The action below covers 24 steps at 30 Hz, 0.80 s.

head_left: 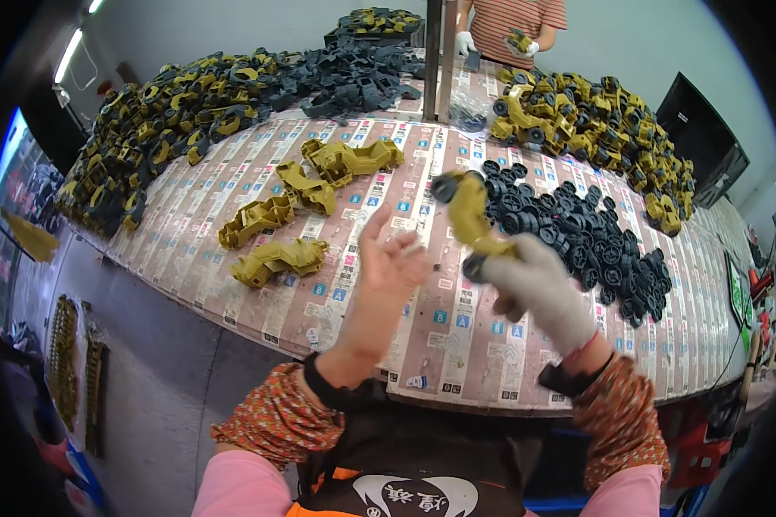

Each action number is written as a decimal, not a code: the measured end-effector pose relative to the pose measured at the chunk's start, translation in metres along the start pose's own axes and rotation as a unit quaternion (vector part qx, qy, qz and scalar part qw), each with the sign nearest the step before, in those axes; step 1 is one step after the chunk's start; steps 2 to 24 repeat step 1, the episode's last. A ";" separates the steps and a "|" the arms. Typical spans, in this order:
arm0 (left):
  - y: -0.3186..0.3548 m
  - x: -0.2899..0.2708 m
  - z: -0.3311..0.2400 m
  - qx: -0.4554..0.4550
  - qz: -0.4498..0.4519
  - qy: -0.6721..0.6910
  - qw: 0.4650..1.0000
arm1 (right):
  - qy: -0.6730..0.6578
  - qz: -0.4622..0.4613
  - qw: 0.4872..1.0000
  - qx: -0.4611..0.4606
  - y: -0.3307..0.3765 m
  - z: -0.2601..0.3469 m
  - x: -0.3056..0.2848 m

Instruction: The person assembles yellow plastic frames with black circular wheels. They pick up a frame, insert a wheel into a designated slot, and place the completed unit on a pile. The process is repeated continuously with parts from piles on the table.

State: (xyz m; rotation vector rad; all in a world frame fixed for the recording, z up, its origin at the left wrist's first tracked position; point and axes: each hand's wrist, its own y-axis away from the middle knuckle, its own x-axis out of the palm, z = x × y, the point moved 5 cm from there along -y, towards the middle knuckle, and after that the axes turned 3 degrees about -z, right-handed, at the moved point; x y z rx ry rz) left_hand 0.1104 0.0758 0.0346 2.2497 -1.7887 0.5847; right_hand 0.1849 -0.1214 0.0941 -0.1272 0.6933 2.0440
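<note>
Closest to the camera, at six o'clock, are a dark apron and patterned sleeve covers over pink sleeves, from which both forearms rise toward the table point(457, 362), whose top is covered in printed paper strips. At the centre, the bare left hand point(388, 263) is open, fingers spread and blurred, gripping nothing, just beside the piece the other hand holds. That gloved right hand point(535, 284) is closed around the lower end of a yellow toy car body point(470, 211), lifted above the table with a black wheel point(446, 185) already fitted at its upper end and another dark wheel showing near the glove. Directly past it, toward two o'clock, lies a heap of loose black wheels point(586, 233). Around ten o'clock four bare yellow bodies point(302, 202) lie apart on the table with no wheels on them. Farther out at eleven o'clock sits a long pile of yellow-and-black assembled cars point(172, 112), with dark grey frames point(353, 82) beyond it, and at one o'clock another pile of wheeled yellow cars point(595, 121). At twelve o'clock a second person in a striped shirt point(513, 17) handles a piece with white gloves. Judging by the piles, much is already assembled, while the held body looks partly wheeled and the four bare ones and many wheels remain.
</note>
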 end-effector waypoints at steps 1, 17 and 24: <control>-0.010 -0.014 -0.004 0.020 0.019 -0.043 0.999 | -0.012 -0.053 0.998 -0.023 -0.024 -0.013 -0.028; -0.010 -0.014 -0.004 0.020 0.019 -0.043 0.999 | -0.012 -0.053 0.998 -0.023 -0.024 -0.013 -0.028; -0.010 -0.014 -0.004 0.020 0.019 -0.043 0.999 | -0.012 -0.053 0.998 -0.023 -0.024 -0.013 -0.028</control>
